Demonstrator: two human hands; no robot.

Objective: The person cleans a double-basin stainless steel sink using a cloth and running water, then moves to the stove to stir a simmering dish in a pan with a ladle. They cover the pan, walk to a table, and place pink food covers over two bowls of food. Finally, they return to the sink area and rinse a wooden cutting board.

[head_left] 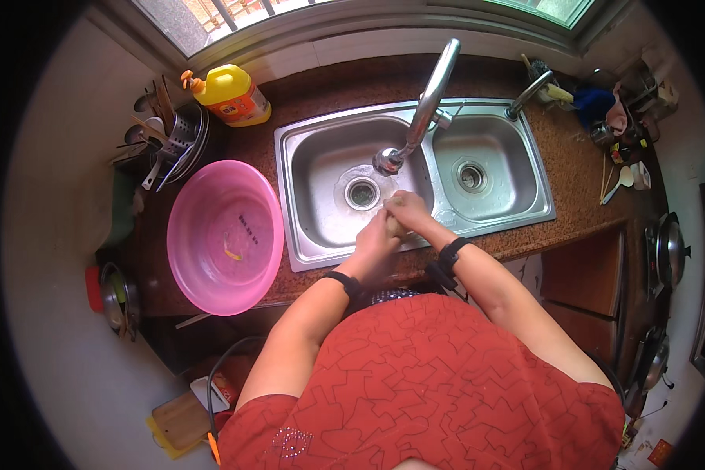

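Observation:
My left hand (376,236) and my right hand (409,210) meet over the near edge of the large sink basin (320,170). Both close around a pale brown object (394,227), mostly hidden by the fingers, so its kind is unclear. It shows below my right hand and beside my left fingers. Above and beyond the hands hangs the spout of a chrome faucet (426,111). The basin's drain (362,194) lies just to the left of my fingers, with wet metal around it.
A pink plastic basin (191,235) stands left of the sink, a small yellow scrap (232,254) inside. Behind it are a yellow pump bottle (235,97) and a rack of plates and utensils (176,141). A smaller sink bowl (499,153) and a spoon (618,183) are to the right.

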